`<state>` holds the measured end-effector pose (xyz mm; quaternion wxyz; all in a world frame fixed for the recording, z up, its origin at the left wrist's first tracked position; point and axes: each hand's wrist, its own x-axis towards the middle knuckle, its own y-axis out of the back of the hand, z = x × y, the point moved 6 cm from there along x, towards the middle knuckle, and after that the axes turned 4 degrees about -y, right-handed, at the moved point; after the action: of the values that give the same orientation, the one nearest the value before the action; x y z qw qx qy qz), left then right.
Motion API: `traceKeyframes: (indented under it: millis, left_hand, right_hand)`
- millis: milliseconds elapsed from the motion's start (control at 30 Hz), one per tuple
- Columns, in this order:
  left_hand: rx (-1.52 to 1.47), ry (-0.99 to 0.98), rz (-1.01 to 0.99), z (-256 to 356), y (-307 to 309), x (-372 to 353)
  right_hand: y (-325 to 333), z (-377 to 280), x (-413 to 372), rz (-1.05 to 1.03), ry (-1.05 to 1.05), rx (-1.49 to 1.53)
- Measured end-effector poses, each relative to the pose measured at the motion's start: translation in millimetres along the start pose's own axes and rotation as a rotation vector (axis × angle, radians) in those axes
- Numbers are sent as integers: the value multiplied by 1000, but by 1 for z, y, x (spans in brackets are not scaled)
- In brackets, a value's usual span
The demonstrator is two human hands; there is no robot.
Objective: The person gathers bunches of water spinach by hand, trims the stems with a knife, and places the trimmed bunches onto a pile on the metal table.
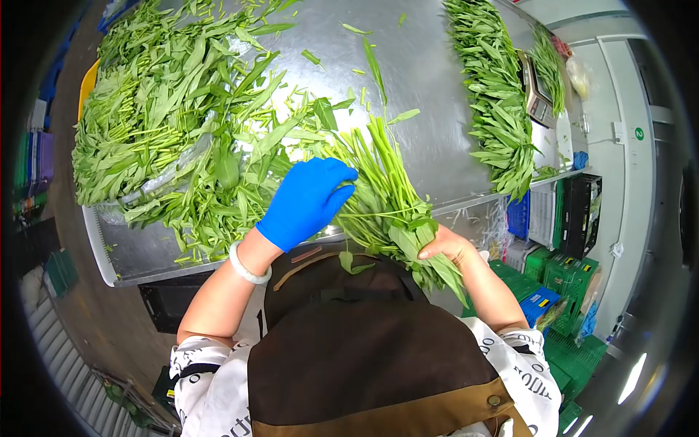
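Observation:
My right hand point(445, 246), bare, grips a bunch of green leafy stalks point(382, 191) near its leafy end, at the steel table's front edge. The bunch's cut stems point away across the table. My left hand point(306, 202), in a blue glove with a white bangle on the wrist, rests with fingers curled against the bunch's left side, touching its stems. A large loose heap of the same greens point(171, 116) lies to the left of the gloved hand.
The steel table point(429, 95) carries a long row of bundled greens point(499, 95) on the right, with a scale point(537, 91) behind it. Green, blue and black crates point(564, 273) stack on the floor at right. A brown apron covers my front.

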<state>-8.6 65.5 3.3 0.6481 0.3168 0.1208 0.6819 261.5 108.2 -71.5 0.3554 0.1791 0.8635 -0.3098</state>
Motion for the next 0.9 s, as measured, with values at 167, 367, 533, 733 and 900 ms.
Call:
traceKeyframes:
  millis: [167,367,533,733,900]
  left_hand:
    - [-204,134,5,-14,4,1]
    - [129,-80,-69,-6,-2,7]
    - [229,12,157,-26,21,7]
    - [-559,631,633,-130,69,-26]
    - [-550,825,488,-161,9,-66]
  right_hand:
    - [2,-4,0,-7,10,-103]
    - [-13,-18,8,-105,4,-277]
    - [-9,-21,3,-80,-6,-209]
    - [5,-14,-6,-9,-2,-112]
    - [6,-15,0,44,52,-76]
